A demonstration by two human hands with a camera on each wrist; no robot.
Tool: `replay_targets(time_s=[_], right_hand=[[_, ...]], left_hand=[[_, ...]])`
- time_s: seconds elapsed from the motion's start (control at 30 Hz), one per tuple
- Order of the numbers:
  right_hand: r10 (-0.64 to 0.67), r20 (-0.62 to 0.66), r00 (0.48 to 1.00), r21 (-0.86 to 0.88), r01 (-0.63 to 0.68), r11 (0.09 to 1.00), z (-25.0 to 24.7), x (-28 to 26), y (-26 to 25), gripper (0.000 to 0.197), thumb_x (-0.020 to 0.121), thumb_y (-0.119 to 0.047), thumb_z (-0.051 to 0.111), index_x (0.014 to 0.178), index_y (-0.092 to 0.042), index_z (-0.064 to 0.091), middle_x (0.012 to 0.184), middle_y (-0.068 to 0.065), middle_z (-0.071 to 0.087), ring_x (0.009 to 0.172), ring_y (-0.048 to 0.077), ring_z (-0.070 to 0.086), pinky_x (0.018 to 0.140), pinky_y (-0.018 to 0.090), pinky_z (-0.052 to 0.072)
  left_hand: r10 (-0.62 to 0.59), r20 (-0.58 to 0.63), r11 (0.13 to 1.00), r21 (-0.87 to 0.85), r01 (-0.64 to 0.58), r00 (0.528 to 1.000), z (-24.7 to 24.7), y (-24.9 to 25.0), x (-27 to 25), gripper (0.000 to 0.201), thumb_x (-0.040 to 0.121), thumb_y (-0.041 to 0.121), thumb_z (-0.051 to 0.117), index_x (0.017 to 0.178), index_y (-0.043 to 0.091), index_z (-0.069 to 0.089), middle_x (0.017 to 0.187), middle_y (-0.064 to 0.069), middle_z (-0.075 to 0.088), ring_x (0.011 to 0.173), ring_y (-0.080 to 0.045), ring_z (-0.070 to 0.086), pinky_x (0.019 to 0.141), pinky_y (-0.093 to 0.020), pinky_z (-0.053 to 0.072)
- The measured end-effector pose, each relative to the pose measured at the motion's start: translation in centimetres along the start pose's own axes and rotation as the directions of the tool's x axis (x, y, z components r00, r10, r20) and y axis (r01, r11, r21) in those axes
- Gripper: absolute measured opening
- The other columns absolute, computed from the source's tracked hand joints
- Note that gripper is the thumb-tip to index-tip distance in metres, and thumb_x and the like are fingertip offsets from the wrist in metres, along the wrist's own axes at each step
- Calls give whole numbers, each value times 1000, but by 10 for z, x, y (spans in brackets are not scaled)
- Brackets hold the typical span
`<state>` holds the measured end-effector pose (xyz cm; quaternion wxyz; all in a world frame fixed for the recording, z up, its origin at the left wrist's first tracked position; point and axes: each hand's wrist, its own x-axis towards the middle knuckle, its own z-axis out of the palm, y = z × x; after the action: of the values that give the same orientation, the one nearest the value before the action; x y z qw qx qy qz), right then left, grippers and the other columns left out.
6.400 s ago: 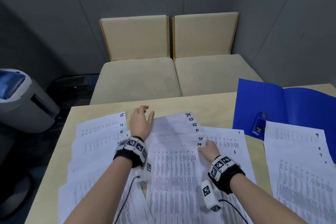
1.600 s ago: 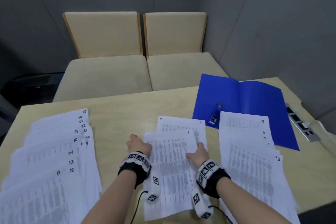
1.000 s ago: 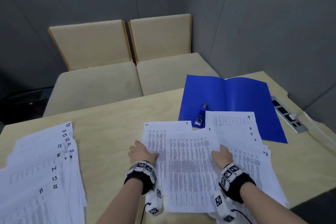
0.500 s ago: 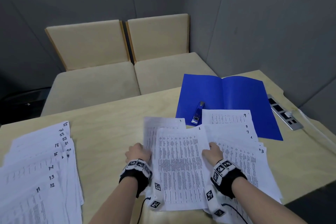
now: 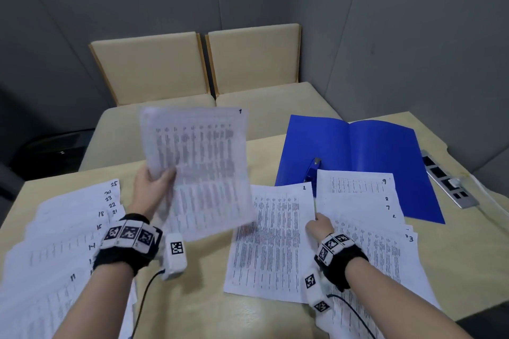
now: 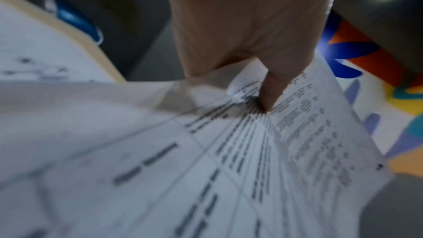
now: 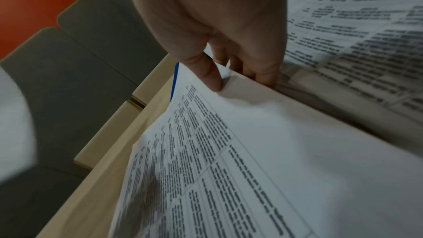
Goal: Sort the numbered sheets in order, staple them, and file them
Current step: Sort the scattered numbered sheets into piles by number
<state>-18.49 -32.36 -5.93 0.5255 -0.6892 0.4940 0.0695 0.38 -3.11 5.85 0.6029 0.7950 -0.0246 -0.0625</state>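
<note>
My left hand (image 5: 154, 184) pinches the left edge of sheet 1 (image 5: 201, 170) and holds it up, tilted, above the table; the left wrist view shows the thumb (image 6: 272, 93) pressed on that sheet (image 6: 206, 160). Sheet 2 (image 5: 272, 242) lies flat in the middle. My right hand (image 5: 321, 226) pinches its right edge, thumb (image 7: 210, 75) on top of sheet 2 (image 7: 263, 151) and fingers underneath. To the right lies a fanned stack (image 5: 374, 215) marked 9 down to 3. On the left lies a fan of sheets (image 5: 63, 231) numbered 11 to 25.
An open blue folder (image 5: 366, 151) lies at the back right with a blue stapler (image 5: 312, 170) on its left flap. A grey power strip (image 5: 446, 181) sits by the table's right edge. Two beige chairs (image 5: 203, 69) stand behind the table.
My left hand has lifted sheet 1 off the table, up and to the left. Sheet 2 stays down under my right hand.
</note>
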Motion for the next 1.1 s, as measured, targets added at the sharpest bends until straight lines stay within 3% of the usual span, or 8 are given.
replay_targets(time_s=[0.13, 0.33, 0.43, 0.5, 0.57, 0.83, 0.9, 1.1], right_hand=[[11, 38, 999, 83, -14, 996, 13, 18, 1, 45, 80, 9, 32, 118, 1, 54, 113, 23, 60, 102, 37, 59, 87, 43, 51], [32, 97, 995, 349, -64, 935, 19, 6, 3, 13, 81, -4, 45, 75, -5, 57, 60, 6, 64, 61, 24, 59, 62, 30, 46], [-76, 151, 986, 391, 11, 921, 27, -5, 8, 34, 89, -43, 57, 110, -17, 67, 103, -2, 72, 99, 19, 65, 92, 38, 48], [-142, 193, 971, 365, 64, 929, 28, -9, 11, 40, 89, -27, 63, 127, -18, 56, 122, 2, 65, 113, 21, 60, 100, 39, 45], [-183, 113, 977, 275, 146, 950, 26, -15, 14, 45, 84, 4, 55, 125, -13, 54, 119, 9, 65, 109, 25, 62, 95, 38, 49], [-53, -119, 992, 223, 79, 972, -55, -30, 31, 43, 79, 13, 52, 113, -12, 46, 99, 6, 60, 93, 22, 58, 68, 24, 49], [-9, -162, 987, 221, 46, 974, -80, -34, 46, 47, 79, 14, 53, 116, -11, 41, 103, 7, 57, 97, 23, 55, 79, 28, 47], [167, -214, 962, 225, -117, 967, -132, -37, 100, 50, 80, 12, 46, 128, -1, 38, 112, 13, 54, 99, 27, 52, 69, 28, 44]], left_hand=[[-187, 197, 981, 81, 174, 962, 34, -37, -21, 36, 86, 19, 67, 115, 0, 57, 108, -12, 68, 88, -23, 67, 79, -37, 55], [-294, 345, 912, 380, 153, 892, 79, -99, -59, 31, 88, 17, 61, 118, 7, 59, 108, -12, 68, 87, -25, 64, 81, -33, 51], [-291, 354, 897, 424, 125, 889, 86, -112, -68, 32, 88, 16, 60, 119, 8, 59, 113, -12, 68, 89, -23, 62, 82, -30, 50], [-276, 352, 889, 447, 99, 894, 92, -111, -72, 33, 87, 15, 60, 119, 8, 59, 111, -11, 68, 88, -22, 61, 79, -28, 48], [-293, 370, 891, 440, 111, 882, 99, -107, -72, 33, 85, 14, 62, 118, 8, 59, 109, -10, 67, 86, -22, 62, 76, -26, 47], [-259, 615, 922, 388, 1, 745, 148, -72, -83, 22, 79, 12, 72, 100, 9, 65, 91, -3, 71, 80, -16, 67, 82, -35, 56], [-238, 671, 918, 392, -63, 703, 170, -65, -93, 20, 76, 14, 74, 94, 14, 65, 93, -5, 72, 84, -17, 69, 87, -41, 55], [-224, 760, 895, 409, -181, 609, 226, -45, -137, 23, 86, 26, 65, 105, 14, 65, 96, 1, 66, 81, -13, 62, 70, -20, 46]])
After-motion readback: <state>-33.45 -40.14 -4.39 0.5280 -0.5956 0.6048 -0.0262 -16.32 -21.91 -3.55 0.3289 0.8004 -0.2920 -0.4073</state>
